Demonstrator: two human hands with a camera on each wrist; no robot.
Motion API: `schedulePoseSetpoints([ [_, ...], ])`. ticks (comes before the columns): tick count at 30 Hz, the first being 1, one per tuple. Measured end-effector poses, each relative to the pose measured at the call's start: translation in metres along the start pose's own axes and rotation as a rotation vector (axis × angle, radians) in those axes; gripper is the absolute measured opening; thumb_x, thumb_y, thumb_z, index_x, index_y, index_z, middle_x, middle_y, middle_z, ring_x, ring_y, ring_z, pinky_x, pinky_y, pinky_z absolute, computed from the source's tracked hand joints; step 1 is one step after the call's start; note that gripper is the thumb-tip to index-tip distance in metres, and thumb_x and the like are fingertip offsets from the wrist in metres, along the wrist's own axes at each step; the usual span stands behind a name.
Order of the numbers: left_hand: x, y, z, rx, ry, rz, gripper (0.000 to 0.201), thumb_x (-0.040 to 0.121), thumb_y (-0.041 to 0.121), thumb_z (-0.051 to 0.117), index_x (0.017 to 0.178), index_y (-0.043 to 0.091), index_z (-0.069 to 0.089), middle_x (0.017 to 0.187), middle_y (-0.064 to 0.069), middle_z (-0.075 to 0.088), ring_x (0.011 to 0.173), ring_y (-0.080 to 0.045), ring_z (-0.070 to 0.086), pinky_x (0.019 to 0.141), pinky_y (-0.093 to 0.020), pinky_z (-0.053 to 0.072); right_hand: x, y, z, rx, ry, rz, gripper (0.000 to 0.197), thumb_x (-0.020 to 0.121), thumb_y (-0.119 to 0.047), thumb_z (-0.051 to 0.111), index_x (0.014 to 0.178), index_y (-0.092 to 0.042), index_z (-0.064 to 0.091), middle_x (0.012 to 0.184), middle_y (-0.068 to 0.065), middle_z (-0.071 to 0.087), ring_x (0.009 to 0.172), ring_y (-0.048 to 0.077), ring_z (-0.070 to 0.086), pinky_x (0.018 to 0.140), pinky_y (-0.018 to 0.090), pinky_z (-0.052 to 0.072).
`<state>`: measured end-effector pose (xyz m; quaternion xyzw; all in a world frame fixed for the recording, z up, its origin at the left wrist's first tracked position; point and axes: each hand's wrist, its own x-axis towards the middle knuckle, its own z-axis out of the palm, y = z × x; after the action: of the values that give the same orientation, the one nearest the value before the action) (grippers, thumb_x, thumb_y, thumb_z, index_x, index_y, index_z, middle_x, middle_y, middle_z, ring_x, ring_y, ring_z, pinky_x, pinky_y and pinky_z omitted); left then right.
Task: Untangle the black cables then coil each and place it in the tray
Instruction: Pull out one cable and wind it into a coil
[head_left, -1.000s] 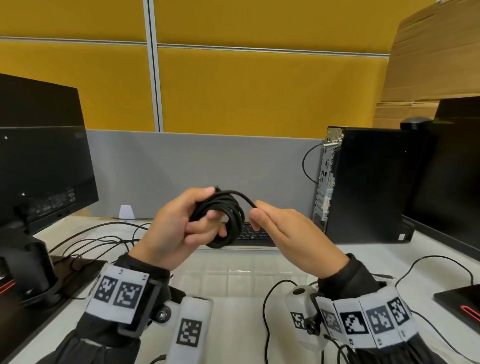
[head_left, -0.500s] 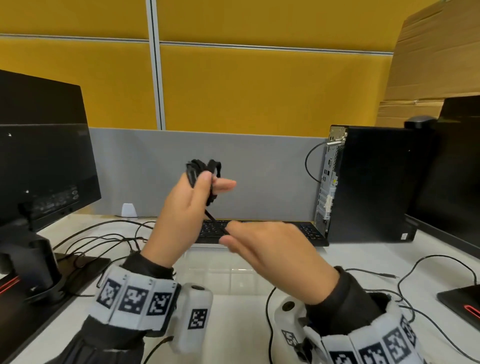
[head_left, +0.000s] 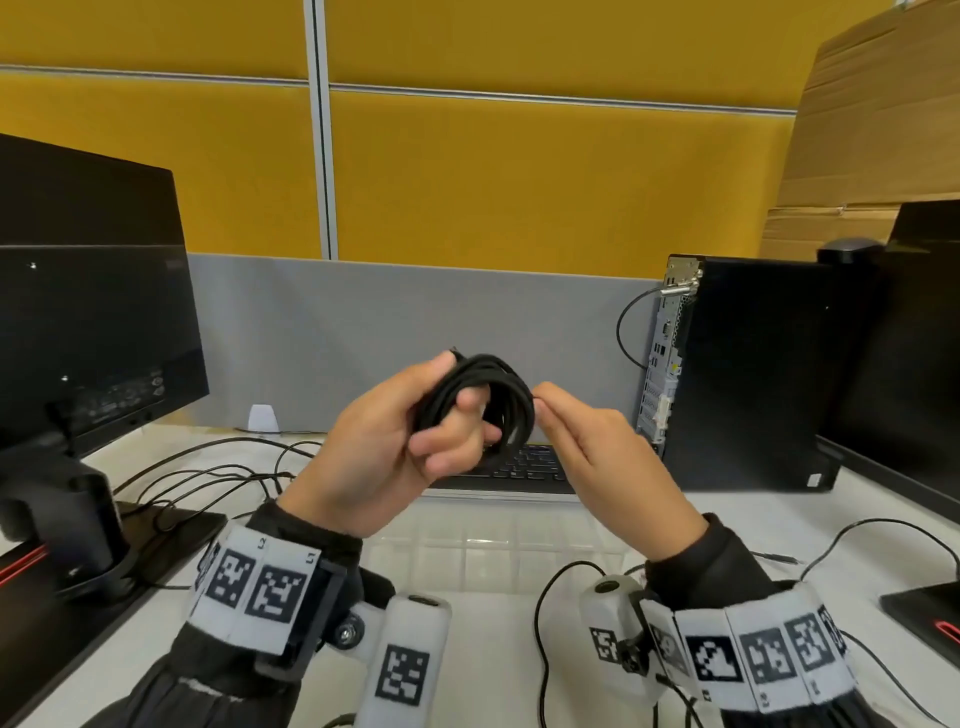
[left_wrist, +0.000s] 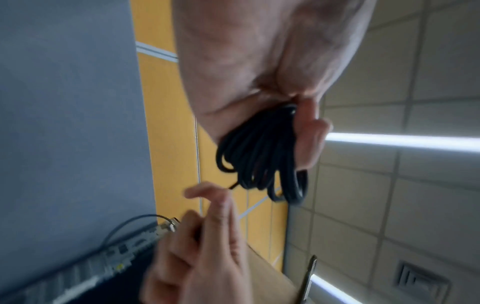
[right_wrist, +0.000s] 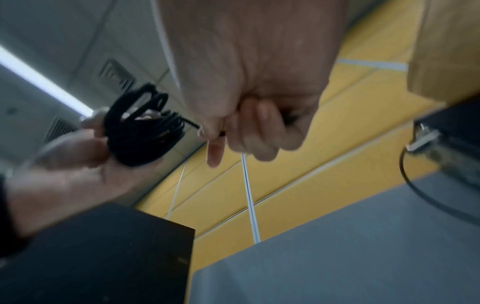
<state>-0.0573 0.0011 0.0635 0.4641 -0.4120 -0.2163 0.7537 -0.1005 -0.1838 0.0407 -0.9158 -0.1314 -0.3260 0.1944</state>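
Note:
A black cable coil (head_left: 480, 402) of several loops is held up in front of me above the desk. My left hand (head_left: 415, 431) grips it, with the loops wound round its fingers (left_wrist: 307, 144). My right hand (head_left: 582, 441) is at the coil's right side and pinches the cable's free end (right_wrist: 193, 125) between thumb and fingertips. The clear plastic tray (head_left: 498, 540) lies on the desk below both hands. In the right wrist view the coil (right_wrist: 140, 133) sits on the left palm.
A keyboard (head_left: 524, 467) lies behind the tray. A black computer tower (head_left: 748, 374) stands at the right, a monitor (head_left: 88, 312) with its stand at the left. Loose black cables trail over the white desk at the left (head_left: 197, 473) and right (head_left: 545, 613).
The left hand came back down with the coil and turned it flat toward me. The right hand rose from below the coil to its right side, carrying the free end.

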Motion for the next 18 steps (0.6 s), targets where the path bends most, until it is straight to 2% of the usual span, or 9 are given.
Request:
schedulePoseSetpoints([
  [3,0.003,0.001,0.004,-0.172,0.114,0.117,0.04,0.098,0.033,0.028,0.074,0.013,0.053,0.043,0.01,0.036,0.042,-0.007,0.039,0.08,-0.022,0.05,-0.001,-0.01,0.004,0.136,-0.148,0.014,0.031,0.096,-0.049,0.024,0.091,-0.032,0.049,0.058,0.002,0.039,0.054,0.021,0.039,0.057,0.038,0.037],
  [5,0.005,-0.001,0.005,-0.142,0.243,0.178,0.038,0.1,0.031,0.023,0.08,0.011,0.048,0.045,0.008,0.036,0.044,-0.008,0.04,0.086,-0.025,0.046,-0.002,-0.019,0.009,0.069,-0.226,0.018,0.026,0.1,-0.039,0.027,0.097,-0.026,0.05,0.068,0.003,0.051,0.063,0.023,0.049,0.065,0.042,0.043],
  [6,0.007,-0.003,0.006,-0.109,0.29,0.194,0.038,0.101,0.031,0.022,0.082,0.009,0.047,0.047,0.008,0.037,0.045,-0.009,0.04,0.089,-0.027,0.043,-0.003,-0.021,0.012,0.008,-0.243,0.023,0.023,0.102,-0.033,0.028,0.102,-0.023,0.049,0.08,0.003,0.057,0.071,0.025,0.053,0.069,0.044,0.045],
  [8,0.009,-0.006,0.007,-0.055,0.344,0.208,0.038,0.102,0.03,0.022,0.084,0.008,0.047,0.048,0.006,0.038,0.046,-0.01,0.042,0.089,-0.029,0.043,-0.005,-0.024,0.017,-0.095,-0.228,0.016,0.017,0.102,-0.019,0.033,0.11,-0.019,0.048,0.102,0.001,0.06,0.088,0.027,0.055,0.076,0.044,0.046],
  [10,0.01,-0.009,0.007,-0.015,0.372,0.216,0.038,0.103,0.029,0.022,0.085,0.008,0.047,0.048,0.006,0.037,0.047,-0.011,0.042,0.088,-0.027,0.044,-0.005,-0.025,0.018,-0.191,-0.199,-0.013,0.02,0.1,-0.013,0.034,0.117,-0.019,0.044,0.108,-0.001,0.058,0.091,0.025,0.056,0.075,0.041,0.046],
  [12,0.011,-0.009,0.008,0.027,0.397,0.217,0.038,0.103,0.028,0.022,0.083,0.007,0.048,0.047,0.006,0.034,0.046,-0.011,0.039,0.087,-0.025,0.046,-0.006,-0.027,0.018,-0.301,-0.16,-0.047,0.018,0.101,-0.014,0.031,0.117,-0.018,0.04,0.087,-0.004,0.054,0.07,0.019,0.051,0.056,0.032,0.038],
  [14,0.012,-0.01,0.007,0.062,0.428,0.198,0.039,0.103,0.026,0.024,0.079,0.006,0.048,0.045,0.005,0.03,0.043,-0.012,0.035,0.083,-0.024,0.046,-0.008,-0.037,0.017,-0.417,-0.101,-0.06,0.009,0.101,-0.02,0.035,0.108,-0.017,0.04,0.062,-0.006,0.036,0.047,0.013,0.032,0.042,0.027,0.016],
  [16,0.011,-0.009,0.004,0.11,0.465,0.158,0.041,0.102,0.025,0.025,0.076,0.005,0.049,0.043,0.004,0.027,0.041,-0.012,0.032,0.08,-0.025,0.045,-0.008,-0.047,0.013,-0.504,-0.072,-0.055,0.014,0.091,-0.027,0.057,0.092,-0.016,0.048,0.049,-0.008,0.026,0.039,0.016,0.019,0.04,0.023,0.0],
  [18,0.011,-0.009,0.0,0.211,0.506,0.113,0.043,0.102,0.025,0.027,0.071,0.005,0.05,0.041,0.003,0.024,0.038,-0.013,0.032,0.08,-0.03,0.044,-0.005,-0.047,0.012,-0.565,-0.015,-0.147,0.024,0.077,-0.027,0.073,0.077,-0.016,0.052,0.047,-0.008,0.021,0.039,0.017,0.015,0.043,0.023,-0.006],
])
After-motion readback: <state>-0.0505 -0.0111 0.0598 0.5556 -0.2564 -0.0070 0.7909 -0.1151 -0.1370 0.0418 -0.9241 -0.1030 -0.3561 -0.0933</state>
